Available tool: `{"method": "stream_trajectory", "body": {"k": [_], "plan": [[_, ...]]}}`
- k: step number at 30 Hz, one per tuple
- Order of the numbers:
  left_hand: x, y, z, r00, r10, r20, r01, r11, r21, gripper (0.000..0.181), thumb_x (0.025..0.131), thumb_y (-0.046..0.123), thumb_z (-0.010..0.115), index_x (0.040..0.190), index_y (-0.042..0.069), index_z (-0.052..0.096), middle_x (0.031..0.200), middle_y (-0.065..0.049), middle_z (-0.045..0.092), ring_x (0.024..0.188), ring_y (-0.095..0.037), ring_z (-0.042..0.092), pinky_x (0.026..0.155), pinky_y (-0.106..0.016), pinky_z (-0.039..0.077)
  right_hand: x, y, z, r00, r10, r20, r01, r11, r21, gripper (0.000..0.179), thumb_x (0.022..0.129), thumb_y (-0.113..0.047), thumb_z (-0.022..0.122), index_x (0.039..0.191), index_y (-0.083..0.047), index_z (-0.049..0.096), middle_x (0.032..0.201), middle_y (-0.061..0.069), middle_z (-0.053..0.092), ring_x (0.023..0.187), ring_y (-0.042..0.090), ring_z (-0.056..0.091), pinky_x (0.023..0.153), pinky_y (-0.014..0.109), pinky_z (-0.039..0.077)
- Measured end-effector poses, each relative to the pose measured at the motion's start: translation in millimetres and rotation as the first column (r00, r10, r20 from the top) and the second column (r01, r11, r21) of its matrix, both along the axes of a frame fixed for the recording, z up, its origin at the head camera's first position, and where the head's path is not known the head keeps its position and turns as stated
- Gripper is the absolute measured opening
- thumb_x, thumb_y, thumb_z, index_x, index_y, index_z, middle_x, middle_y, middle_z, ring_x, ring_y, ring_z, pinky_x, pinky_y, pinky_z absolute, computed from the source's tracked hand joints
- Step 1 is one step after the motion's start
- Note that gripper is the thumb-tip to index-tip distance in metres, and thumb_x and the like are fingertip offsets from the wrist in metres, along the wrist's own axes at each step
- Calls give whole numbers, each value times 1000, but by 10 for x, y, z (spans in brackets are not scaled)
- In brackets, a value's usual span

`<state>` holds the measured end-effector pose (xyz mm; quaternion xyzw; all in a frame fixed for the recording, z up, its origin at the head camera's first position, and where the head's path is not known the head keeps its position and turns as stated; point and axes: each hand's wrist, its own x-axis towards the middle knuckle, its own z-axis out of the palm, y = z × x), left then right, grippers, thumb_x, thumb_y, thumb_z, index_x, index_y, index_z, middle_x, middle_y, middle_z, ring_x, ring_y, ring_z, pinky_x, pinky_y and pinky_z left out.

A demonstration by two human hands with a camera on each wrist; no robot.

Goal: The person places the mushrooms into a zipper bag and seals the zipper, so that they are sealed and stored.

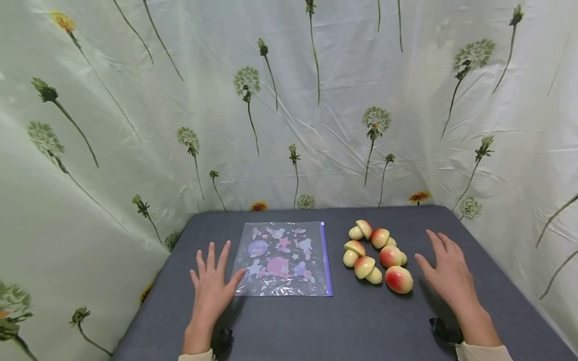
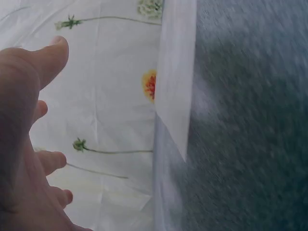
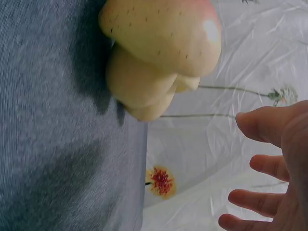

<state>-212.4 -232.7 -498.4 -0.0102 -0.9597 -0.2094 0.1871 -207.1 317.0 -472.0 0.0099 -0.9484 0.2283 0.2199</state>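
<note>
A clear zip bag (image 1: 283, 259) with pastel cartoon prints and a purple slider edge lies flat on the dark table. To its right sits a cluster of several toy mushrooms (image 1: 364, 267), cream with red-blushed caps; the nearest mushroom (image 1: 399, 279) shows only its rounded cap. My left hand (image 1: 211, 288) hovers by the bag's lower left corner, fingers spread, holding nothing. On the other side, my right hand (image 1: 449, 273) is held above the table right of the mushrooms, its fingers loosely extended and nothing in them. The right wrist view shows a mushroom (image 3: 161, 36) close by, apart from the fingers.
A dark grey cloth covers the table (image 1: 289, 328). Behind it and along both sides hangs a pale curtain (image 1: 289, 125) printed with dandelions. Dark straps or devices (image 1: 444, 331) sit at both wrists.
</note>
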Motion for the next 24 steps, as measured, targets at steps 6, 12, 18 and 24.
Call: {"method": "stream_trajectory", "body": {"k": [6,12,18,24], "plan": [[13,117,82,999,-38,5,37,999,23,88,92,52,69,162,35,19,167,-15,8,149,-49,0,101,-81,11,18,-122,120,998,55,-25,-56,998,-26,69,97,-27,68,155,-8,35,145,33,38,128,57,35,86,76,33],[32,210,178,996,-86,-15,87,996,19,86,92,49,71,161,35,22,166,-17,13,149,-49,6,103,-79,12,4,-325,193,990,120,-69,-123,992,-34,64,95,-21,71,151,-6,42,140,30,44,123,55,42,85,73,37],[19,281,222,991,-132,-21,132,991,7,86,91,48,72,161,33,24,166,-16,17,149,-48,7,103,-79,13,-15,-508,262,986,162,-47,-165,984,-68,64,94,-22,72,150,-6,44,143,28,43,124,53,42,86,72,38],[-5,323,247,982,-182,-51,182,983,-11,83,92,49,70,160,36,24,166,-14,18,149,-47,9,103,-78,15,-38,-645,289,981,192,-11,-192,973,-129,62,97,-25,69,152,-11,42,146,26,41,128,50,42,89,70,38]]}}
